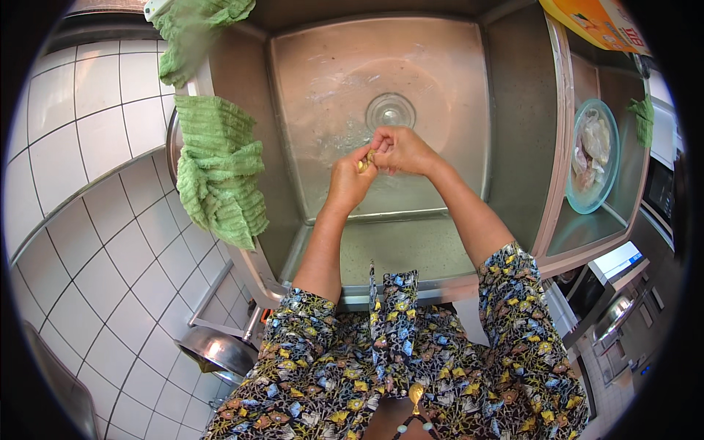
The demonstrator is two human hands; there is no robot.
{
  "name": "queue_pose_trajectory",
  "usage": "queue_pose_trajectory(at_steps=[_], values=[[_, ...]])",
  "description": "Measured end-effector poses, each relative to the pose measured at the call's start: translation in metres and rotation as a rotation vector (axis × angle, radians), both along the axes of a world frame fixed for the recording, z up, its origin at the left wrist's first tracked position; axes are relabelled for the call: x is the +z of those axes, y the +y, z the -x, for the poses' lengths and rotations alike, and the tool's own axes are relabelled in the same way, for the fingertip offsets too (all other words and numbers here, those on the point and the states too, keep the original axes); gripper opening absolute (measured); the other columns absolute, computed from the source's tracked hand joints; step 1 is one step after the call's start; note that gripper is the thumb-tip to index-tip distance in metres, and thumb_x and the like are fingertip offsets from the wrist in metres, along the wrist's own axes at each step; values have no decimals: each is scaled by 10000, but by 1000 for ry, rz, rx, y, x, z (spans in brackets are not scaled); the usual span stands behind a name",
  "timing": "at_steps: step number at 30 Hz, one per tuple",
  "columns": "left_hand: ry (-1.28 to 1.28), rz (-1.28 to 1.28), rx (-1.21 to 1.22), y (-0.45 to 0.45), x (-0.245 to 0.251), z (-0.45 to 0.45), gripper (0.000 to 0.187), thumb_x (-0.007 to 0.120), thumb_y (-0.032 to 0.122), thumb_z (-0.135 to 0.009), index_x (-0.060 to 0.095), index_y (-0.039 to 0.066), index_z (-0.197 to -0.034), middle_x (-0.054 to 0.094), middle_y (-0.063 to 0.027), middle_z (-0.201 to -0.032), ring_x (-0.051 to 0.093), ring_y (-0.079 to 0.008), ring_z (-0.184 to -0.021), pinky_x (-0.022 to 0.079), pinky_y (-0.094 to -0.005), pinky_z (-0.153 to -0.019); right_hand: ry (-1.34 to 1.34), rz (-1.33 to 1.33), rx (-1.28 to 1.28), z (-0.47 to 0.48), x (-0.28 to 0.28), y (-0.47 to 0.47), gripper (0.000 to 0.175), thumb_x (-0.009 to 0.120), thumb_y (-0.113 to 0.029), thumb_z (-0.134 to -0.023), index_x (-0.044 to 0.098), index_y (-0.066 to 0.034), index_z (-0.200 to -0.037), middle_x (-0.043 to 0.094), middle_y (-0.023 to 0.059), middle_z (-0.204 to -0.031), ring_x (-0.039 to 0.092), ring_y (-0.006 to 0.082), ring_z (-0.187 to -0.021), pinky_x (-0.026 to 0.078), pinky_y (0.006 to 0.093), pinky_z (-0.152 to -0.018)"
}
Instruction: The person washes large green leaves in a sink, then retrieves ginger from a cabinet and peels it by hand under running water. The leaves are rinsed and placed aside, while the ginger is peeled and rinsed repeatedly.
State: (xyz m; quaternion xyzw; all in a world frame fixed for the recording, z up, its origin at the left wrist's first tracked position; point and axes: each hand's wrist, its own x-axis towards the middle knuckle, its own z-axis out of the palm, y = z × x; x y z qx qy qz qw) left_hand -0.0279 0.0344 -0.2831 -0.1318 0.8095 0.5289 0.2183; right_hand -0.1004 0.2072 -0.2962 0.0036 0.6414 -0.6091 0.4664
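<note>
Both hands meet over the deep stainless steel sink basin (440,71), just below its round drain strainer (390,110). Small yellowish-brown pieces (366,160), too small to name, lie between the fingers. My left hand (351,175) holds them with its thumb and fingers. My right hand (405,149) pinches at the same pieces from the right side, its fingers curled. Wet streaks and droplets show on the basin floor around the hands.
Green ribbed cloths (220,170) drape over the sink's left edge. In the right-hand basin stands a translucent teal bowl (615,159) holding plastic bags. A yellow-orange package (597,25) lies at the upper right. A metal pan (217,349) is at the lower left.
</note>
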Motion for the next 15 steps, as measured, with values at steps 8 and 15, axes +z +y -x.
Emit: queue_pose_trajectory(at_steps=[8,15], values=[[-134,-165,2,1,10,2,401,624,74,-915,610,-3,-1308,655,18,-880,557,-50,-700,478,-225,-621,-112,127,18,1,4,12,131,654,-71,-873,588,17,-944,682,118,-820,670,150,-680,586,291,-573],[-244,-466,157,1,24,6,398,622,98,-920,615,-1,-1306,640,26,-837,545,-44,-696,464,-222,-616,-246,224,-84,4,14,16,166,683,-91,-862,582,17,-935,677,110,-801,674,158,-686,598,299,-585]])
